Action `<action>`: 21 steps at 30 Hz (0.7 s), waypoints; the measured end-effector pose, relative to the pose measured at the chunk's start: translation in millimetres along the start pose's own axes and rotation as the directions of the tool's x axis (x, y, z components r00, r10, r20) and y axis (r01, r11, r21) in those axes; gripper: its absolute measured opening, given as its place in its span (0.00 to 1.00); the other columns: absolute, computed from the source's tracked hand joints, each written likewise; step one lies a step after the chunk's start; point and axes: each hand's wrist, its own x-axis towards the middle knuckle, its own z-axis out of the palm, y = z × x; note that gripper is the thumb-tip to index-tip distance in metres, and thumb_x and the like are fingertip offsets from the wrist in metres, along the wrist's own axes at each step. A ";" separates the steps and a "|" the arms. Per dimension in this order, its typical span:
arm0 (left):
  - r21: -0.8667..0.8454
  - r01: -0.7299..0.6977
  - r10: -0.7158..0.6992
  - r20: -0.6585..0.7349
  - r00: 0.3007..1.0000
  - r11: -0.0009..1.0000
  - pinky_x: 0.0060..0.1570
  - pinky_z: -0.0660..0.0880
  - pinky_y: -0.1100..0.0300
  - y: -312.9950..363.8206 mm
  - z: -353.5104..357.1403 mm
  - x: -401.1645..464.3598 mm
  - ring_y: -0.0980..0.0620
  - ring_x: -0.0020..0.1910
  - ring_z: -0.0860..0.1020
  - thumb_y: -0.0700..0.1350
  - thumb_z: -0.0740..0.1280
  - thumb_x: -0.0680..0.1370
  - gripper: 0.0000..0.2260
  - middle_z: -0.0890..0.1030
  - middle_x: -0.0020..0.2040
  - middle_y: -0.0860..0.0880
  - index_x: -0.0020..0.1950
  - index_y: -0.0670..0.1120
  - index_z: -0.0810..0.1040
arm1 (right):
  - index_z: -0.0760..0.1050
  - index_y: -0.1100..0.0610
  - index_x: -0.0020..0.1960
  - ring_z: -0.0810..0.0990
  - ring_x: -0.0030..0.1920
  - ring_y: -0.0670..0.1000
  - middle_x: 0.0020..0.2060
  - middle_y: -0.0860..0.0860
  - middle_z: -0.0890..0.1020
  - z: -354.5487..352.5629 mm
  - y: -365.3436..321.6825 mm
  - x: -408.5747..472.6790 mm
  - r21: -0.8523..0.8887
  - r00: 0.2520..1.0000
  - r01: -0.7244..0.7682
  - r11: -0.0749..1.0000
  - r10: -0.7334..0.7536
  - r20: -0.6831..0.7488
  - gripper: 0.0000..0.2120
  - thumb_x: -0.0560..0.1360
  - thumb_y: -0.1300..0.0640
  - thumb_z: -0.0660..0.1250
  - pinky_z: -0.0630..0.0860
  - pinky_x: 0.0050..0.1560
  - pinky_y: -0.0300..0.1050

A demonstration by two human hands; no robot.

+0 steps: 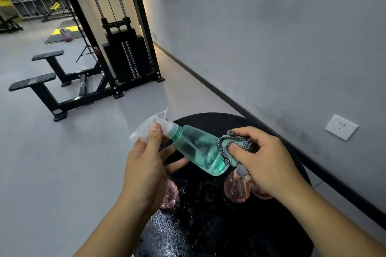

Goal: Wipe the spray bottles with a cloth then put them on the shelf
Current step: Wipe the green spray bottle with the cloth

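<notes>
We hold green spray bottle (196, 148) tilted above black round table (271, 225). Left hand (146, 165) pinches clear trigger head (149, 129); right hand (265, 158) presses cloth (231, 148) on base. Thin, light, probably slick plastic: neck grip safest.

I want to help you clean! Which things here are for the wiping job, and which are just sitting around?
For the job:
- green bottle, held by the left hand
- cloth, pressed on it by the right hand
- pink bottles waiting on the black table

Just there:
- weight machine
- kettlebell
- wall socket
</notes>
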 end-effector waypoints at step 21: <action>0.147 -0.040 0.070 -0.203 0.977 0.988 0.31 0.80 0.55 -3.6 -2.4 2.5 0.40 0.45 0.87 0.41 0.75 0.77 0.09 0.82 0.44 0.41 0.42 0.47 0.76 | 0.82 0.35 0.53 0.85 0.47 0.44 0.49 0.35 0.85 19.0 -11.5 -13.6 0.042 0.999 -0.032 0.999 0.031 0.017 0.11 0.75 0.49 0.76 0.81 0.56 0.55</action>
